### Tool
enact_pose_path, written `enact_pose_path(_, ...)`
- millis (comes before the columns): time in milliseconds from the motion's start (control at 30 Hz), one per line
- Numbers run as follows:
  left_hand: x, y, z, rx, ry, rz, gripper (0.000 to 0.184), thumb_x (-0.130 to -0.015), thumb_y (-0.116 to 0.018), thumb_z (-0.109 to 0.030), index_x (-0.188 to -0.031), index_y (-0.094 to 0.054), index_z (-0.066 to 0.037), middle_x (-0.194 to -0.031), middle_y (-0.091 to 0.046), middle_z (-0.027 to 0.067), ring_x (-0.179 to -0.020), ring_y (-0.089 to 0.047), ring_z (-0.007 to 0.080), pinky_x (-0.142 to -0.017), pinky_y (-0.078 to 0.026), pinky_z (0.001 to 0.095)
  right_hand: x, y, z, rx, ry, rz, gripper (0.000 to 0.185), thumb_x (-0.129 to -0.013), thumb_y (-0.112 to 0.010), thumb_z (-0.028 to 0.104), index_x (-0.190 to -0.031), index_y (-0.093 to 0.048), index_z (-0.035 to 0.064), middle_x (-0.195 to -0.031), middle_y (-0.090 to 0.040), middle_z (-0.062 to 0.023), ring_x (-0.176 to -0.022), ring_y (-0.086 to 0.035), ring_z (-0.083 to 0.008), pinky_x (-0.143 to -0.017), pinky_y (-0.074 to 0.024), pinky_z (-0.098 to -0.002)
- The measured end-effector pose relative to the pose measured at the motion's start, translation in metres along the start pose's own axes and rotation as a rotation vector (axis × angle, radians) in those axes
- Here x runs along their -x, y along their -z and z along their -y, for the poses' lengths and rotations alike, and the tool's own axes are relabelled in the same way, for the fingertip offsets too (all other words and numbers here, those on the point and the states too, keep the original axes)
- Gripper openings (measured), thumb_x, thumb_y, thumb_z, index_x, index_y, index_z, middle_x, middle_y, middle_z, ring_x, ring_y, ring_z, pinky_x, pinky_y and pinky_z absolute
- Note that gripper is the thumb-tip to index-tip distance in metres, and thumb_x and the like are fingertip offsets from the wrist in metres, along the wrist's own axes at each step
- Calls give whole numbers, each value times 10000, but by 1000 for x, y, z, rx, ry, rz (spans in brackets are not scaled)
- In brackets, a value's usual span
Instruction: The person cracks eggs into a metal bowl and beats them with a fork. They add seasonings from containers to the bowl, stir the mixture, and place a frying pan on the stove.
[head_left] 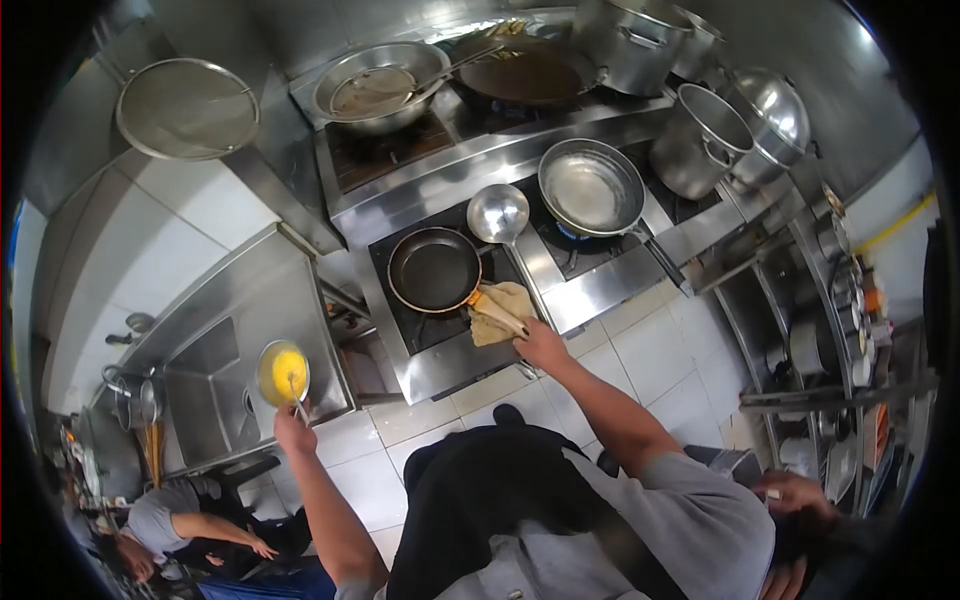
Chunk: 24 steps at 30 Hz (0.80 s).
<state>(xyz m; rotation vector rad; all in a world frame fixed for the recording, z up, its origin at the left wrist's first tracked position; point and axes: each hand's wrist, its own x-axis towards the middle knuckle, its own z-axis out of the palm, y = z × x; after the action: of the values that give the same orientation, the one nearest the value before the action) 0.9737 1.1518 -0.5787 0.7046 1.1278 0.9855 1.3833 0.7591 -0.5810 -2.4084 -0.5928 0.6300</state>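
My left hand (296, 432) is closed at the rim of a small metal bowl (265, 375) held out by the sink. Beaten yellow egg (289, 366) lies in it, with a metal utensil (294, 388) whose handle runs back to my fingers; its kind is unclear. My right hand (545, 348) is closed around the handle end of a dark frying pan (434, 268), which sits on the front left burner. A folded tan cloth (487, 328) lies under that handle. Beside it, the long handle of a steel ladle (498, 214) passes close to my right fingers.
A second pan (592, 185) sits over a blue flame at right. Behind are a wide metal basin (365, 122), a large wok (530, 75) and tall pots (700, 140). A sink (205, 375) is left, a shelf rack (790, 330) right. Other people (185, 520) are nearby on both sides.
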Motion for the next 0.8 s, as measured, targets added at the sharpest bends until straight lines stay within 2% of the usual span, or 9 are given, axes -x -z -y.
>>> enact_pose_path(100,6,1,-23,-94,42,156,259,-986,-573,-81,-1203,-549,58,-1130,-609,185,-1032,-644,262,-912,-594,381,5,11,2,47,12,91,451,-835,-722,337,-1120,-611,6,-995,-690,-271,-984,-678,-413,-879,-530,-486)
enact_pose_path(167,2,12,-39,-294,35,231,282,-1005,-557,-108,-1241,-550,46,-1131,-618,175,-1054,-643,247,-910,-583,360,-3,21,5,-148,-55,398,558,-835,-718,373,-1236,-583,8,-1064,-689,-257,-987,-684,-408,-873,-538,-460)
enact_pose_path(300,-3,26,-81,-367,8,37,242,-1024,-542,-130,-1207,-557,27,-1094,-631,140,-973,-638,191,-856,-573,328,-40,-1,7,-167,-71,-176,471,-839,-689,345,-1167,-645,10,-1046,-700,-249,-992,-687,-388,-873,-543,-441)
enact_pose_path(400,18,10,-132,-753,-267,-32,201,-1034,-539,-149,-1147,-564,16,-1061,-636,103,-871,-605,143,-786,-541,282,-69,-12,14,134,-65,-149,405,-822,-678,282,-1111,-630,3,-1007,-698,-260,-988,-680,-411,-861,-541,-459)
enact_pose_path(533,99,-103,-152,-610,-725,319,106,-1015,-573,-108,-1070,-606,-23,-1063,-641,57,-862,-581,107,-766,-487,238,-59,25,64,-106,66,-438,361,-801,-666,236,-1055,-602,-12,-942,-683,-279,-929,-672,-448,-812,-533,-487)
enact_pose_path(667,134,-191,-69,-520,-384,887,139,-975,-645,-90,-1106,-645,-45,-1114,-650,55,-973,-605,123,-838,-505,267,4,90,138,-128,201,-506,338,-798,-664,207,-1048,-589,-8,-900,-680,-250,-829,-684,-395,-767,-532,-445)
enact_pose_path(700,144,-217,-56,-533,-256,1065,261,-988,-648,-141,-1227,-608,-43,-1190,-628,67,-1007,-612,139,-857,-509,283,22,96,151,-167,232,-438,336,-800,-660,200,-1057,-584,-4,-886,-676,-233,-791,-673,-355,-747,-528,-429)
enact_pose_path(767,162,-258,-7,-337,1,1099,393,-1010,-628,-217,-1364,-534,-72,-1266,-593,84,-1044,-617,152,-856,-521,294,40,81,159,-284,322,-381,313,-805,-653,184,-1052,-580,6,-870,-663,-192,-748,-638,-262,-718,-517,-390)
enact_pose_path(800,171,-272,7,-208,231,1079,437,-1024,-605,-252,-1409,-493,-79,-1299,-571,95,-1062,-616,159,-852,-529,304,62,76,184,-288,156,-269,287,-810,-644,176,-1034,-574,10,-889,-666,-199,-804,-657,-274,-738,-519,-406)
